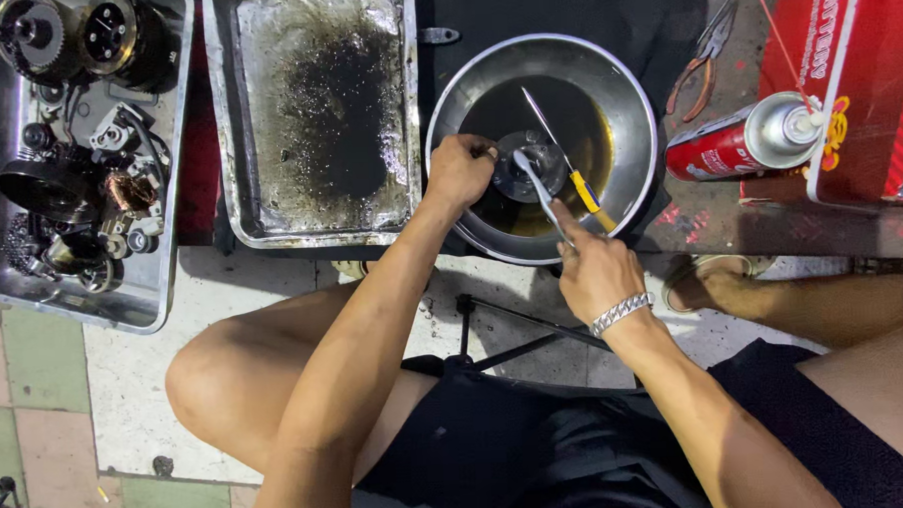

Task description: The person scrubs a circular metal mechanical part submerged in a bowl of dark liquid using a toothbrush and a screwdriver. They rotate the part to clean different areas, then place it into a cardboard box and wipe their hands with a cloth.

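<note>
Squatting over the steel basin (pixel 634 97), we pinch the round metal part (pixel 522 171) at its rim w/ left hand (pixel 459 171) while right hand (pixel 594 269) grips a brush (pixel 539 186) on it — small, rigid, probably oil-slick, so best held by the edge.

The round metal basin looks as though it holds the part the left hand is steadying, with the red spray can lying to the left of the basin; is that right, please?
Not quite: in the head view the red spray can lies to the right of the round metal basin, not the left. The left hand does steady the part inside the basin.
</note>
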